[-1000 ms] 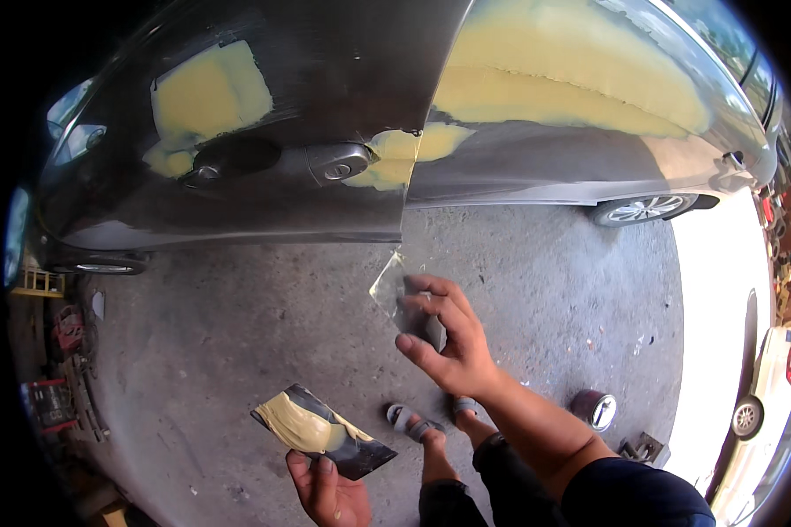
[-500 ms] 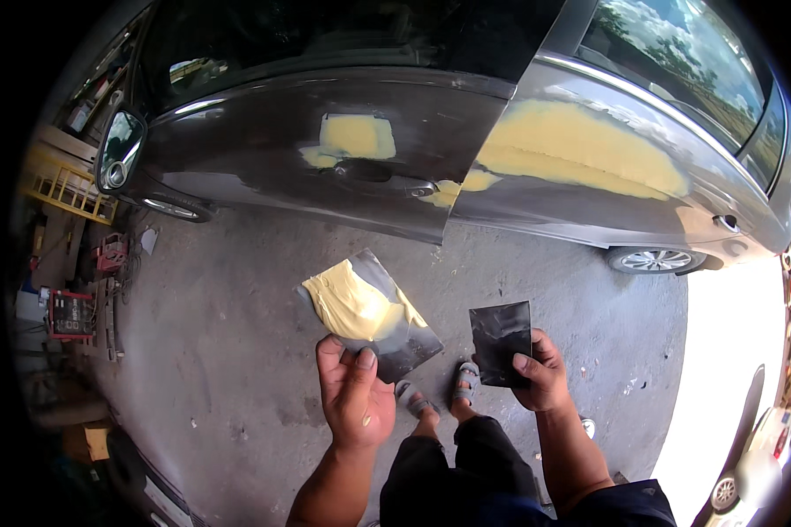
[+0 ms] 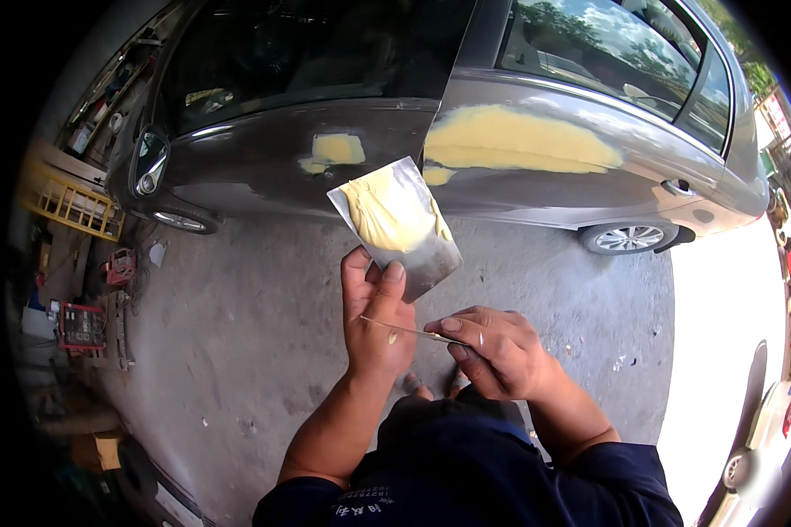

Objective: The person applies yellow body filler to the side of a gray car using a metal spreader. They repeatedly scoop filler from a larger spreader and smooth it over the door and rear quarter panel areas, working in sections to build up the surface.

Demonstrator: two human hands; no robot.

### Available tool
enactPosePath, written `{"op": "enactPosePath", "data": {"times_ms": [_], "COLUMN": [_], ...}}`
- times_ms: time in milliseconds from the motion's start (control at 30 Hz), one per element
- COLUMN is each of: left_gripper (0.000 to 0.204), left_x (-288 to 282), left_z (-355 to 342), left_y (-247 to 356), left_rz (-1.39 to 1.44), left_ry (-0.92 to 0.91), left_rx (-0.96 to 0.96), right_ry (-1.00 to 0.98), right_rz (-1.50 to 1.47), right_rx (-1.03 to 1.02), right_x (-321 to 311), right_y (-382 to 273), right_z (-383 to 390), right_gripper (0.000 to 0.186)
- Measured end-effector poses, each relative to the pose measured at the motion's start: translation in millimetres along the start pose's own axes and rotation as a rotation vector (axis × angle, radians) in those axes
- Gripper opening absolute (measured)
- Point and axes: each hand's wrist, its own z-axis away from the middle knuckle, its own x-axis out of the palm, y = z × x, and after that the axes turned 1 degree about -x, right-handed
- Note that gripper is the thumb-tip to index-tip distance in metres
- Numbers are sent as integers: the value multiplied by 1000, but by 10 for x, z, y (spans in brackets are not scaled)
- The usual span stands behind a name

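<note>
Gripping a metal plate (image 3: 400, 230) loaded with yellow filler (image 3: 387, 211) in the closed left hand (image 3: 373, 321), pinching a thin spreader blade (image 3: 409, 331) edge-on in the right hand (image 3: 492, 351), risking filler sliding off the tilted plate onto the concrete floor (image 3: 264, 307) beside the grey car (image 3: 466, 132)
</note>
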Motion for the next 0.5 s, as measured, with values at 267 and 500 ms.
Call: {"op": "enactPosePath", "data": {"times_ms": [267,500], "left_gripper": [34,34], "left_x": [481,619], "left_z": [186,249], "left_y": [-41,-238], "left_rz": [22,-14], "left_ry": [-30,-44], "left_rx": [-220,-193], "right_ry": [-128,-209], "right_rz": [99,49], "right_rx": [-168,-188], "right_x": [-542,-879], "right_y": [-179,-244], "right_z": [74,145], "right_gripper": [42,40]}}
